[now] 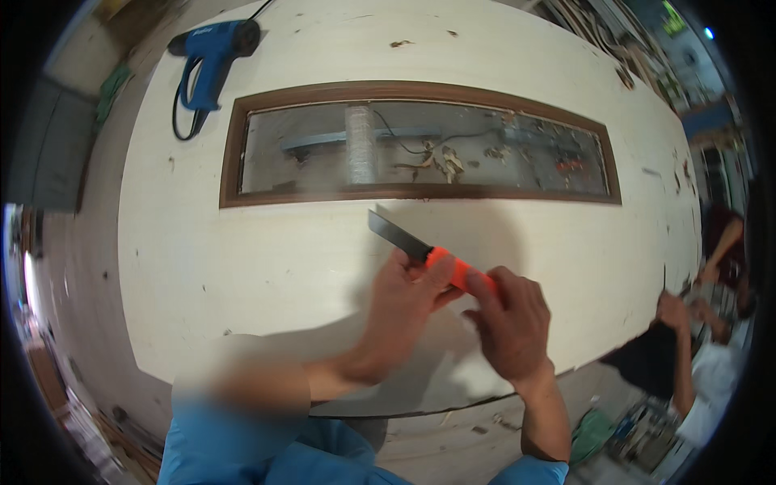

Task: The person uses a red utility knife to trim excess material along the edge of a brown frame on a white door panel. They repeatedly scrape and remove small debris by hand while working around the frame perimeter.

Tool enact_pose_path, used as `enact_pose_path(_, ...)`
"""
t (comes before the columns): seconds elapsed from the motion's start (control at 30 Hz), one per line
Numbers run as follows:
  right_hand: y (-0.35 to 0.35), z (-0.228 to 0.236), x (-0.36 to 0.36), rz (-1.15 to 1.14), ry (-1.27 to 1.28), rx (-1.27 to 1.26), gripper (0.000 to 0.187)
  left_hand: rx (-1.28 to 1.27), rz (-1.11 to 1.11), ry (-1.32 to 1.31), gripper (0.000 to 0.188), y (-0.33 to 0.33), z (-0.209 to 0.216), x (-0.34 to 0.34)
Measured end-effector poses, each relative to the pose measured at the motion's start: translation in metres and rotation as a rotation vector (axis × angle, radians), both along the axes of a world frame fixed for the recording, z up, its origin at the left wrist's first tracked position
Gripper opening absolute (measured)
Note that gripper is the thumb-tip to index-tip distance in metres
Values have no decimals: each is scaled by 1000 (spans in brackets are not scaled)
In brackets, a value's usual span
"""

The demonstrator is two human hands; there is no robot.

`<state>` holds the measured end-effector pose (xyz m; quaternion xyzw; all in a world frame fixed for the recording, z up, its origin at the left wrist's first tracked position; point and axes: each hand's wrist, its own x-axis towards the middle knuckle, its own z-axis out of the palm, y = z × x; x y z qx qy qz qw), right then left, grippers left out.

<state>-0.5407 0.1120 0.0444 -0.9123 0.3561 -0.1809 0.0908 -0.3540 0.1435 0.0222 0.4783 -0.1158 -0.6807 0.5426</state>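
Observation:
An orange-handled utility knife (459, 272) is held over the white tabletop, its long dark blade (396, 235) pointing up and to the left. My left hand (406, 295) grips the front of the handle close to the blade, with its thumb laid on the orange part. The fingers and thumb of my right hand (511, 319) close round the rear end of the handle. Just beyond the blade tip lies a long brown frame (420, 192) with a glass pane (315, 166). Neither hand touches the frame.
A blue heat gun (215, 58) with a cord lies at the far left of the white table (202, 267). Small scraps (402, 44) dot the tabletop. On the right, another person's arm (683, 356) and white sleeve are near the table edge, and a green cloth (594, 435) lies below.

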Motion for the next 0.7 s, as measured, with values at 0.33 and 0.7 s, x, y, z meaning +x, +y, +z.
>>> enact_pose_path(0.33,-136,-50,-85,280,54,-71,64,-806,-243,-1783,42,-25,-38,-32)
enact_pose_path(0.7,-161,-48,-62,359,110,2,62,-562,-302,-1855,74,-27,-48,-28)
